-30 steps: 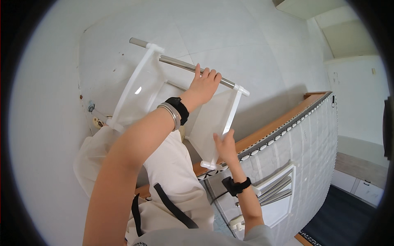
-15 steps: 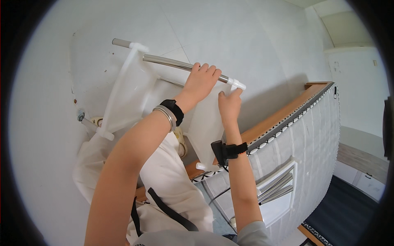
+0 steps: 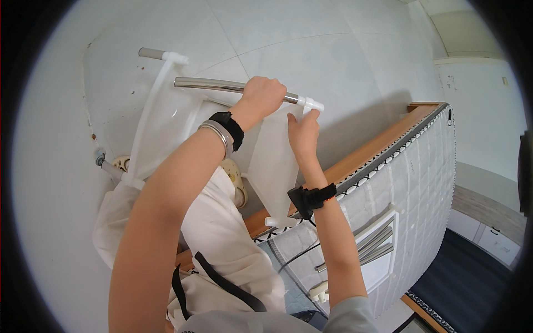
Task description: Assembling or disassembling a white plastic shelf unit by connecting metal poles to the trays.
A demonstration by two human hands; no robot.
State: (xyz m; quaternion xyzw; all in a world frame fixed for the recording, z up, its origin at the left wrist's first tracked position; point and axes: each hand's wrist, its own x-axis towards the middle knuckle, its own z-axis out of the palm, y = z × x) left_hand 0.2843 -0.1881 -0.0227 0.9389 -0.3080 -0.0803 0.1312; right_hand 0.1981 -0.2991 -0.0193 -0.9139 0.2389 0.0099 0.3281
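My left hand (image 3: 263, 95) is wrapped in a fist around a shiny metal tube (image 3: 211, 84). The tube's right end sits in a white plastic connector (image 3: 311, 104) at the top of a white plastic side panel (image 3: 272, 158). Just below that connector, my right hand (image 3: 303, 133) grips the panel's upper edge, thumb on the near side. To the left stands another white panel (image 3: 158, 119), with a short grey tube (image 3: 151, 53) projecting from its top corner. The metal tube's left end is loose, apart from that panel's connector.
At right is a bed with a wooden rail (image 3: 366, 141) and a grey quilted cover (image 3: 422, 183). On the cover lies a white frame (image 3: 388, 244) with several metal tubes (image 3: 375, 247). A pipe fitting (image 3: 100, 156) is by the left wall. My clog (image 3: 236, 180) is under the panels.
My left hand has rolled from fingers draped over the tube to a closed fist around it. The tube and both panels appear slightly further left in view.
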